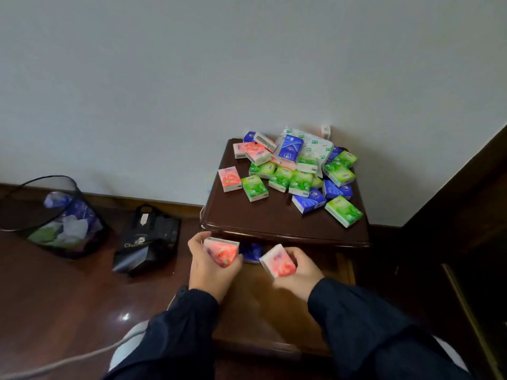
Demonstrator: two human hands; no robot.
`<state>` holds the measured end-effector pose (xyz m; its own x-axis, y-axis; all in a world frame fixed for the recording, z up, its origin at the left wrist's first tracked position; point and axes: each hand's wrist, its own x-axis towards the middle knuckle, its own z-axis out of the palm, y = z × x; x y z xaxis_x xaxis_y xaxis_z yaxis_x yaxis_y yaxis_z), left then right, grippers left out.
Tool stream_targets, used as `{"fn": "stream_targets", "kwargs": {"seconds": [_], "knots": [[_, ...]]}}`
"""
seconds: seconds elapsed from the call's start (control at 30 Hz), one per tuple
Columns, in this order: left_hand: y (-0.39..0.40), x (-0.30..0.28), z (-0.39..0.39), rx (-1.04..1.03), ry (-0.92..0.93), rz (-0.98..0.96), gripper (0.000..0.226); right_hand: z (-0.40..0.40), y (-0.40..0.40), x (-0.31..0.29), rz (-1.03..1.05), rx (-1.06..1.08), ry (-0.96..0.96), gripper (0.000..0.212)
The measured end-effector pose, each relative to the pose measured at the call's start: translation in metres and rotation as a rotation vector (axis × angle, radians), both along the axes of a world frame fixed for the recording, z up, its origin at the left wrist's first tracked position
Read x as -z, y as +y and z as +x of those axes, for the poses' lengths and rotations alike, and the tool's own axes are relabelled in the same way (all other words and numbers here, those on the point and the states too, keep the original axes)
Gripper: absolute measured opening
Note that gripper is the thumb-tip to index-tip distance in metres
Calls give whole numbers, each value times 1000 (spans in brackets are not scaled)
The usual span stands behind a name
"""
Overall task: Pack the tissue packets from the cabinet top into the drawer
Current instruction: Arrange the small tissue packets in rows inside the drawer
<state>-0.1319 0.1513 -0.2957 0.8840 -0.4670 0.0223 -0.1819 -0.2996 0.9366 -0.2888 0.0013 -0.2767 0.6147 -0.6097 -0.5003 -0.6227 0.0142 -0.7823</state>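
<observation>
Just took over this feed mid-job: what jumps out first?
The heap of green, blue and pink tissue packets on the dark cabinet top by the wall. Below its front edge, over the open drawer, the left hand and right hand each hold a pink packet. A mesh wastebasket stands on the floor, far left.

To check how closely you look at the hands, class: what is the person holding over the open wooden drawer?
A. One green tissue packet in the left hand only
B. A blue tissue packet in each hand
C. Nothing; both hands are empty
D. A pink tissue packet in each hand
D: the left hand grips one pink tissue packet and the right hand another pink tissue packet, above the open brown wooden drawer.
</observation>
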Motion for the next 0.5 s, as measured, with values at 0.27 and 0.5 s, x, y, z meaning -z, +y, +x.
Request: {"fn": "stream_targets", "kwargs": {"seconds": [0.27,0.5], "knots": [[43,38,9,-170,93,45,77,53,61,61,260,59,192,72],[45,49,9,-241,133,31,57,88,64,89,192,272,261,36]]}}
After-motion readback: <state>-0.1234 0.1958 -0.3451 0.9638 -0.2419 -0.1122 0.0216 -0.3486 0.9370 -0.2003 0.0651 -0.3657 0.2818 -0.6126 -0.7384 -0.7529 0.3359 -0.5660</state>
